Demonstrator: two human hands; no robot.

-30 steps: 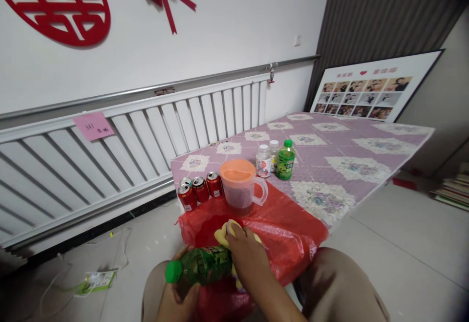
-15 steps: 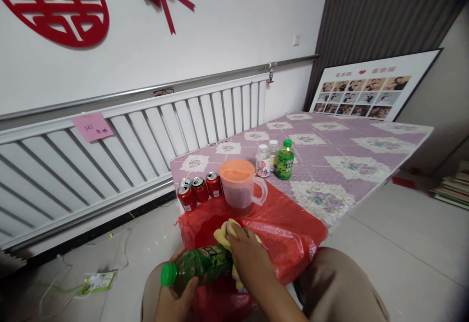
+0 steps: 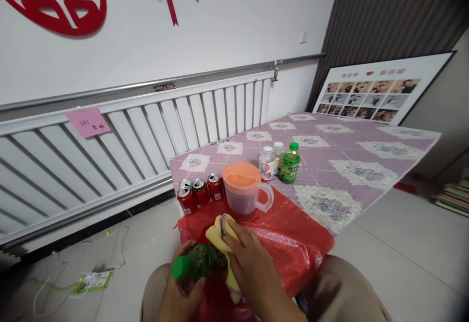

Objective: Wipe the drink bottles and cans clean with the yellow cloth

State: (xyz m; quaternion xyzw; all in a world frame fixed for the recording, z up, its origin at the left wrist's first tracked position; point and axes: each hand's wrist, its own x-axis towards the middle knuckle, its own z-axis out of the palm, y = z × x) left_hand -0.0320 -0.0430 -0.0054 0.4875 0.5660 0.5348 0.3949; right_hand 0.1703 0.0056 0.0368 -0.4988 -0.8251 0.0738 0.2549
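Lying on its side above my lap is a green plastic drink bottle (image 3: pixel 200 259), its green cap toward the left. My left hand (image 3: pixel 183 288) is closed around its cap end. A yellow cloth (image 3: pixel 220 229) is in my right hand (image 3: pixel 251 266), pressed against the bottle's body and covering much of its label. Under both hands spreads a red plastic sheet (image 3: pixel 293 248), draped over the table edge. Just beyond my hands stands a clear pitcher (image 3: pixel 242 200) with an orange lid, some liquid at its bottom.
Several red cans (image 3: pixel 201 191) cluster left of the pitcher. Behind it on the right stand a white-capped bottle (image 3: pixel 267 163), another white-capped bottle (image 3: pixel 277 152) and an upright green bottle (image 3: pixel 289 165). The flowered tablecloth (image 3: pixel 326 151) extends right. A white radiator (image 3: pixel 157 139) lines the wall.
My right hand and the cloth have slid toward the left along the bottle, covering more of its label. The bottle has shifted slightly right in view, and the camera has tilted a little.
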